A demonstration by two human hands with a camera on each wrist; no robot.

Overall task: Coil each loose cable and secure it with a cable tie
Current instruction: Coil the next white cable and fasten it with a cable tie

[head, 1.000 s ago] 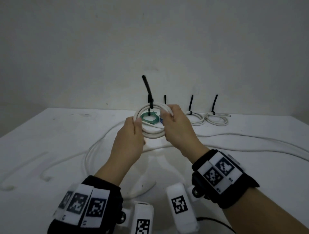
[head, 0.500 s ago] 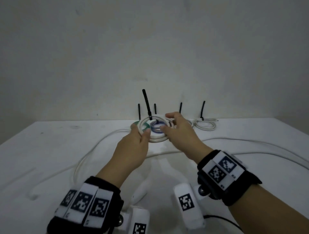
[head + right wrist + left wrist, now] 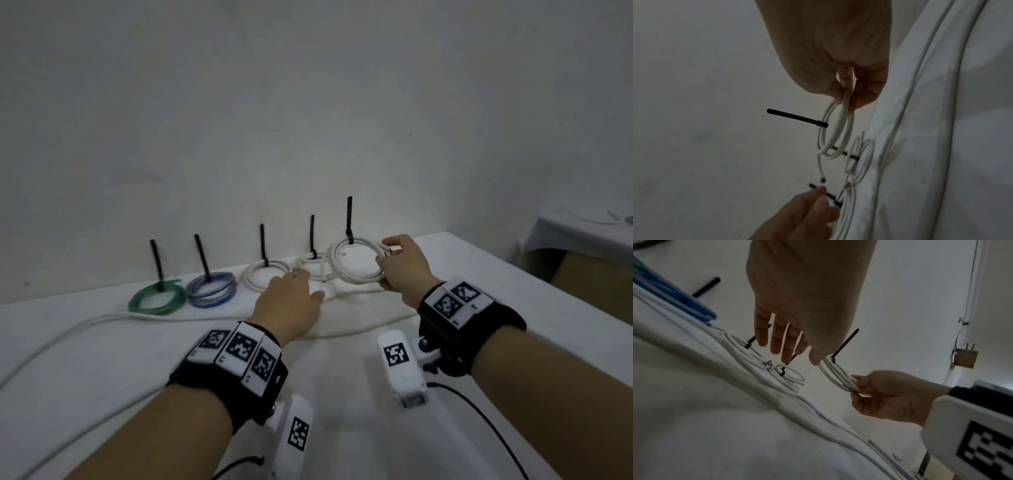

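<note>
My right hand (image 3: 387, 263) pinches the right side of a white cable coil (image 3: 356, 265) bound with a black cable tie (image 3: 349, 219). It holds the coil tilted up at the right end of a row of tied coils by the wall. In the right wrist view the fingers (image 3: 846, 97) grip the coil (image 3: 836, 134), and the tie (image 3: 795, 118) sticks out sideways. My left hand (image 3: 294, 294) hovers open over the table, fingers straight (image 3: 781, 340), holding nothing. A loose white cable (image 3: 85, 323) runs across the white cloth.
The row along the wall holds a green coil (image 3: 157, 301), a blue coil (image 3: 211, 289) and two white coils (image 3: 265, 275), (image 3: 313, 263), each with an upright black tie. A second cloth-covered table (image 3: 582, 233) stands at the right.
My left hand has let go of the white coil and opened. My right hand has carried the coil to the right end of the row of tied coils.
</note>
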